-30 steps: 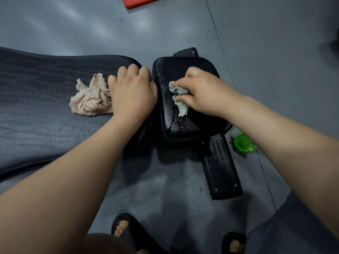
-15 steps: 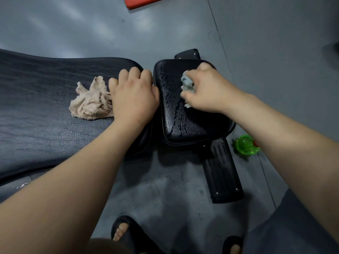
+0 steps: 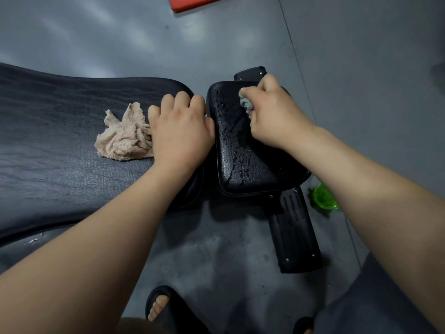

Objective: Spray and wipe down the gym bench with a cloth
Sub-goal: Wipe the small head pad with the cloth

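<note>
Bench seat pad (image 3: 240, 160), black and beaded with droplets, sits over the grey floor (image 3: 216, 261), and at its far end the right hand (image 3: 274, 116) clenches a bunched grey cloth (image 3: 246, 103) against the surface. Just left of the seat pad, the left hand (image 3: 179, 131) curls its fingers over the end of the long back pad (image 3: 60, 116), a crumpled beige cloth (image 3: 122, 138) touching it. From the seat pad's near edge juts a black base bar (image 3: 292, 232), and to its right lies a green object (image 3: 323, 197).

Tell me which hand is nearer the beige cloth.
Left. The left hand rests on the back pad at its end, against the beige cloth. The right hand is farther right, across the gap on the seat pad, gripping a blue cloth.
</note>
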Action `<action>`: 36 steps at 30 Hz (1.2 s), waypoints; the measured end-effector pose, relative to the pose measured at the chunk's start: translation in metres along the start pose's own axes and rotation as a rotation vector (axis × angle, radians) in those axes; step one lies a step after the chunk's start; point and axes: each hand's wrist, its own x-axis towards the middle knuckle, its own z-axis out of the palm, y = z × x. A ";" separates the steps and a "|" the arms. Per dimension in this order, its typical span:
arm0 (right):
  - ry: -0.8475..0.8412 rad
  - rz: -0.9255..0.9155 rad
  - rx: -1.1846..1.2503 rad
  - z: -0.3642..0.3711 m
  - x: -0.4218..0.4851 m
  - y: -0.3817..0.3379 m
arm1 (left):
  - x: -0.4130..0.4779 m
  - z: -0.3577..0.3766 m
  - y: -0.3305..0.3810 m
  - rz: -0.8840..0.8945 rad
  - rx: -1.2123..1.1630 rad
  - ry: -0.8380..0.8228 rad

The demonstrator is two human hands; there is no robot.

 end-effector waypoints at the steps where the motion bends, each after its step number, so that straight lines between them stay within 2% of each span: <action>1: -0.009 -0.047 0.018 0.002 0.001 -0.005 | 0.000 0.000 0.000 0.000 -0.001 -0.001; 4: -0.021 -0.161 0.079 0.008 0.005 -0.015 | 0.000 0.000 0.000 0.000 0.002 -0.002; 8: 0.002 -0.198 0.105 0.014 0.012 -0.021 | 0.000 0.000 0.000 0.002 -0.002 0.002; 19: 0.053 0.151 0.038 0.007 0.036 -0.011 | 0.000 0.000 -0.001 -0.014 0.001 -0.012; 30: 0.001 0.315 -0.085 -0.012 0.016 0.026 | 0.001 0.001 -0.002 -0.005 -0.015 -0.003; 36: -0.102 0.354 -0.203 -0.031 -0.004 0.034 | 0.001 0.001 -0.002 0.011 -0.023 -0.004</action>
